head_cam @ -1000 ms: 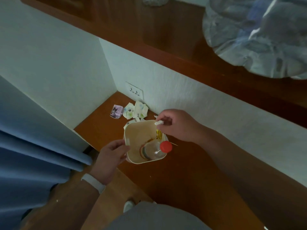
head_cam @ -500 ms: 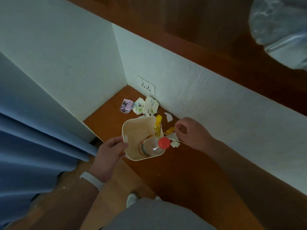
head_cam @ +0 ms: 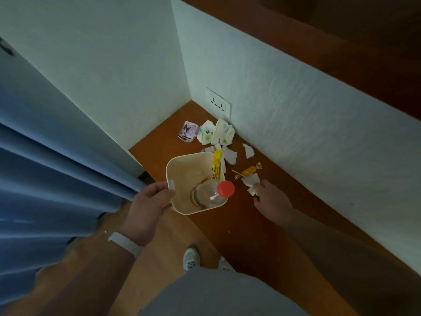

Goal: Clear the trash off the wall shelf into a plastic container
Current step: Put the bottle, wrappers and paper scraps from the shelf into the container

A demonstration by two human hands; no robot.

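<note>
My left hand [head_cam: 149, 205] grips the near-left rim of a cream plastic container [head_cam: 182, 172], held at the front edge of the brown wall shelf [head_cam: 262, 224]. Inside it stand a clear bottle with a red cap [head_cam: 225, 188] and a yellow wrapper [head_cam: 216, 166]. My right hand [head_cam: 272, 201] rests on the shelf to the container's right, its fingertips pinching a white paper scrap [head_cam: 251, 182]. A yellow candy wrapper [head_cam: 248, 171], more white scraps [head_cam: 230, 155] and crumpled printed papers [head_cam: 206, 133] lie towards the corner.
White walls close the shelf at the back and left, with a socket plate [head_cam: 218, 102] near the corner. A blue curtain [head_cam: 57, 179] hangs at the left. Below are a wooden floor and my shoes [head_cam: 191, 258]. A darker wooden shelf [head_cam: 341, 35] runs overhead.
My right hand has come away from the container's rim and dropped to the shelf at the right, onto the white scrap. The view has tilted down. My left hand keeps holding the container.
</note>
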